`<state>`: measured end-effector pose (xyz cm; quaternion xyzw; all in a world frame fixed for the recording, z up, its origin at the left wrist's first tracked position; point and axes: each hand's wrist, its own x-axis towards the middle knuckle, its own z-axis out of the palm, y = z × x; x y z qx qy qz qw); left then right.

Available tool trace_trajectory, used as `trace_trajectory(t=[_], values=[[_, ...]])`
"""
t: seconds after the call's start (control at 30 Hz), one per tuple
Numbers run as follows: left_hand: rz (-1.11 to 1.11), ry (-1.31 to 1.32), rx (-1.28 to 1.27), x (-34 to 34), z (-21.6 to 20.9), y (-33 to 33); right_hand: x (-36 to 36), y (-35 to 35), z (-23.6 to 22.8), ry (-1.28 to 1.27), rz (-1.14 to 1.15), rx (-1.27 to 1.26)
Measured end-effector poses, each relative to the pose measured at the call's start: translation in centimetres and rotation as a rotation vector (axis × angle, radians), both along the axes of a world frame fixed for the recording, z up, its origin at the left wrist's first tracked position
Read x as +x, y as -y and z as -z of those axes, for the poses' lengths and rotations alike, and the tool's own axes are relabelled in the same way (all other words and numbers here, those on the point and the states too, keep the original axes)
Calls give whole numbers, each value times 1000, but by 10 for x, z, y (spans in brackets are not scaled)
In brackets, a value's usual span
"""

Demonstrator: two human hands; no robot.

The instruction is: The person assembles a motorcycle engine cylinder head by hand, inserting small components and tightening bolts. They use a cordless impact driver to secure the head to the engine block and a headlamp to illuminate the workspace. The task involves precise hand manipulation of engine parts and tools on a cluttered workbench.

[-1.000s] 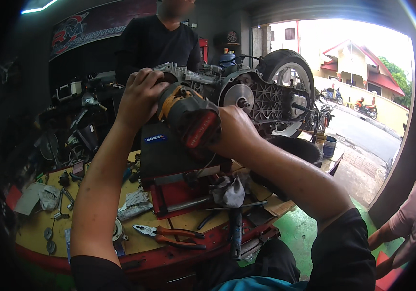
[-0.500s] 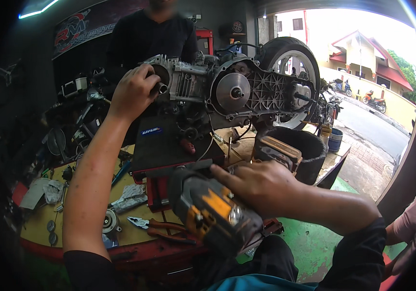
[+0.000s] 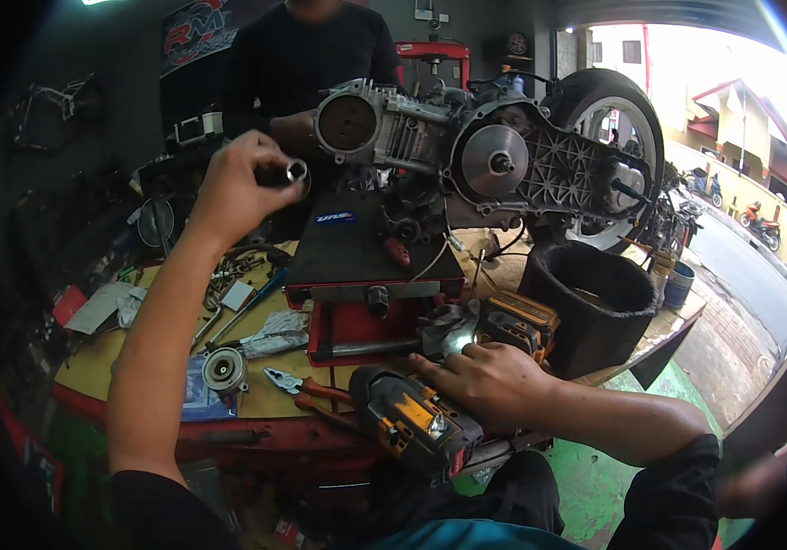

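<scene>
A shiny metal socket (image 3: 295,171) is pinched in my closed left hand (image 3: 245,188), its hollow end facing me. It is held apart from the engine (image 3: 412,137), just left of the round open cylinder end (image 3: 347,123). Lower down, my right hand (image 3: 494,380) is closed around a black and yellow cordless impact wrench (image 3: 416,417), tilted on its side above the bench front. The wrench's handle is mostly hidden by my fingers. On the engine's side, a bare metal pulley disc (image 3: 494,160) faces me.
Orange-handled pliers (image 3: 315,392), a round metal part (image 3: 225,368) and several loose tools lie on the yellow bench (image 3: 91,371). A black bucket (image 3: 595,289) stands right, below the rear wheel (image 3: 618,137). Behind the engine stands a person in black (image 3: 315,64), one hand near it.
My left hand has drawn the socket away from the cylinder end, leaving that end in full view. The impact wrench has shifted lower relative to the bench, still in my right hand. My view has turned left.
</scene>
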<state>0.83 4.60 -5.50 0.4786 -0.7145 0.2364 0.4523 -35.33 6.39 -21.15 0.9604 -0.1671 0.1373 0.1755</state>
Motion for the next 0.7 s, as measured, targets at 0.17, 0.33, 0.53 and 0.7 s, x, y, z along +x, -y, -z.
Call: trace_trajectory(t=[0.17, 0.33, 0.53, 0.7], values=[[119, -161, 486, 13, 71, -47, 3, 14, 4, -41, 28, 60], [38, -205, 792, 37, 126, -65, 13, 10, -9, -110, 93, 144], [-101, -150, 972, 47, 143, -66, 8, 11, -9, -136, 109, 223], [-137, -45, 1017, 50, 161, -55, 11, 21, -10, -177, 12, 294]])
